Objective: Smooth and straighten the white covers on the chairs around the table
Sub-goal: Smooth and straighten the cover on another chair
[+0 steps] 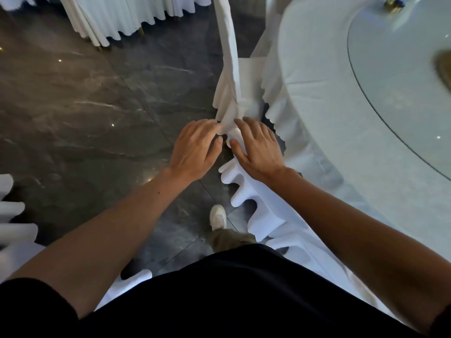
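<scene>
From the head camera, both hands meet at the chair cover (229,89) beside the round table (317,69). The left hand (195,147) pinches a fold of the white cloth in its fingertips, while the right hand (258,150) lies flat, fingers spread, pressing the pleated skirt (253,191) above the dark floor (85,106).

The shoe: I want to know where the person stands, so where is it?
In the head view the shoe is low and centre on the dark floor, just left of the pleated chair cover, below both hands.
</scene>
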